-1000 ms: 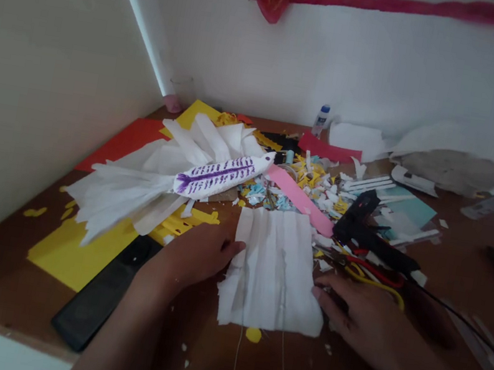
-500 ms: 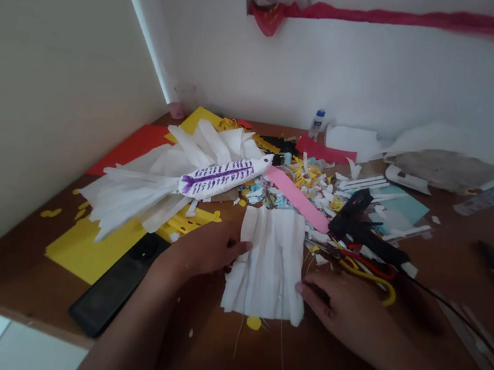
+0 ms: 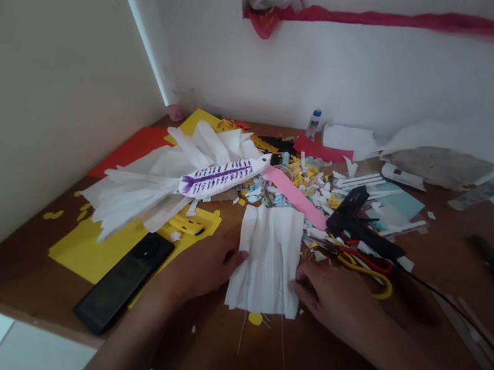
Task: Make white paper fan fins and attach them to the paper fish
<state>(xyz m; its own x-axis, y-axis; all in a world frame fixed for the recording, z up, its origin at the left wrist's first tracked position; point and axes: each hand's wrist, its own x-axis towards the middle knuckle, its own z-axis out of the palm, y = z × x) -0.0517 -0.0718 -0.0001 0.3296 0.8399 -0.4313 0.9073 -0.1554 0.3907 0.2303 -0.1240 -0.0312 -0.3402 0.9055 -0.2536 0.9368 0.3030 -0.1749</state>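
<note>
A white piece of crepe paper (image 3: pixel 267 258) with lengthwise folds lies on the table in front of me. My left hand (image 3: pixel 210 264) has its thumb on the paper's left edge, fingers curled beside it. At the lower right edge, my right hand (image 3: pixel 338 292) pinches the paper between thumb and fingers. Thin pale threads (image 3: pixel 282 342) stick out below the sheet, close to a small yellow scrap (image 3: pixel 255 318). Beyond my left hand lies a white paper bird (image 3: pixel 224 178) with purple markings and pleated white wings and tail.
Left of my arm is a black phone (image 3: pixel 124 281) on yellow paper (image 3: pixel 89 247). On the right lie a black glue gun (image 3: pixel 362 229) with its cord, and scissors (image 3: pixel 369 275) with red and yellow handles. Paper scraps (image 3: pixel 313 183) and a pink strip (image 3: pixel 296 198) spread behind.
My right hand has shifted slightly left and up, and the paper's lower edge looks narrower. The bird stays where it was.
</note>
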